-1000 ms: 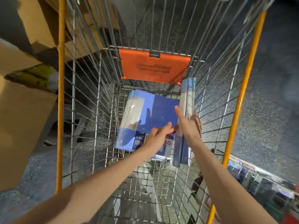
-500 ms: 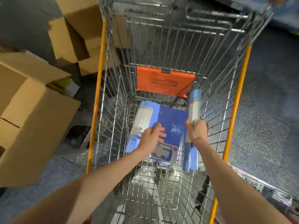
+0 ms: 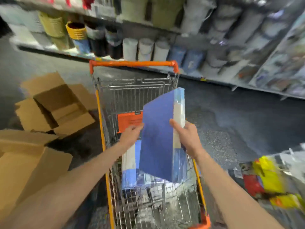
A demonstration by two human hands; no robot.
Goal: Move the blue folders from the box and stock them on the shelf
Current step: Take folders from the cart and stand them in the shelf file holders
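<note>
A blue folder (image 3: 158, 138) in clear wrap is lifted above a wire shopping cart (image 3: 137, 90), tilted with its pale spine to the right. My right hand (image 3: 186, 138) grips the folder at its spine edge, thumb on the blue face. At the folder's left edge is my left hand (image 3: 132, 134), fingers curled toward that edge; the folder hides the fingertips. More blue folders (image 3: 132, 166) lie flat at the bottom of the cart under the lifted one.
Open cardboard boxes (image 3: 54, 106) stand on the floor left of the cart, a larger one (image 3: 24, 166) nearer me. A shelf (image 3: 148, 38) with baskets and rolled goods runs across the back. Colourful packets (image 3: 270, 176) sit at the lower right. Dark speckled floor lies right of the cart.
My right hand has lifted the upright folder out of the cart and turned its face toward me. My left hand left the flat stack and rose to its left edge. My view tilted up.
</note>
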